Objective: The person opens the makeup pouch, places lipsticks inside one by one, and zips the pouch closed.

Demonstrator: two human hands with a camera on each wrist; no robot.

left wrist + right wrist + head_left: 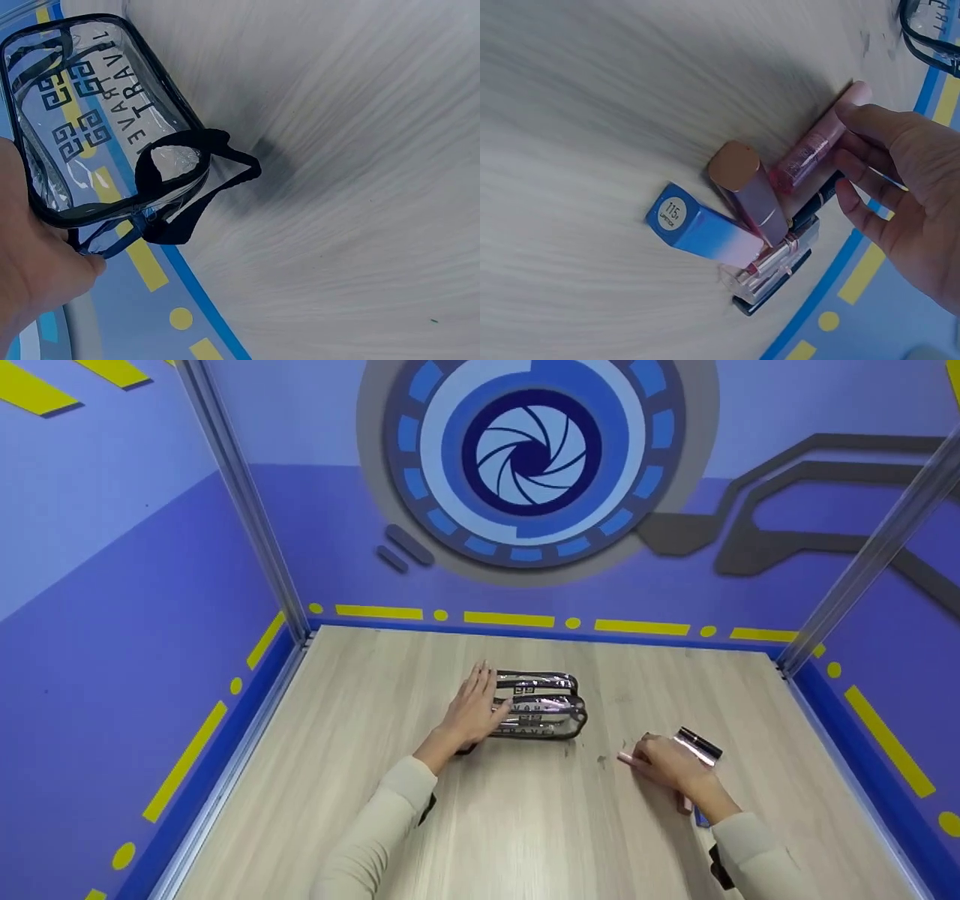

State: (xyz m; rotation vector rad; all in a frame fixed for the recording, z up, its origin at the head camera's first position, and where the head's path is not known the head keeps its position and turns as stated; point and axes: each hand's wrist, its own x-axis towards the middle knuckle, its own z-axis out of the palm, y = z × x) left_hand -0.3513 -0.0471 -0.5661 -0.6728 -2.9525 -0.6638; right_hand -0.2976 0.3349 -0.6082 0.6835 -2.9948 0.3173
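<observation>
Tube (pixel 812 149) in right hand (pixel 667 760), left hand (pixel 473 709) touching pouch (pixel 547 706)

On the tabletop (pixel 315 825), the travel pouch (pixel 546 726) lies left of the right hand (pixel 670 765), its left end under the left hand (pixel 472 711). The lip gloss tube (pixel 804 159) is in the right hand. On that hand's near side, the lipstick box (pixel 705 231) lies just right of the lipstick (pixel 746 191); slim tubes (pixel 700 743) lie behind them
</observation>
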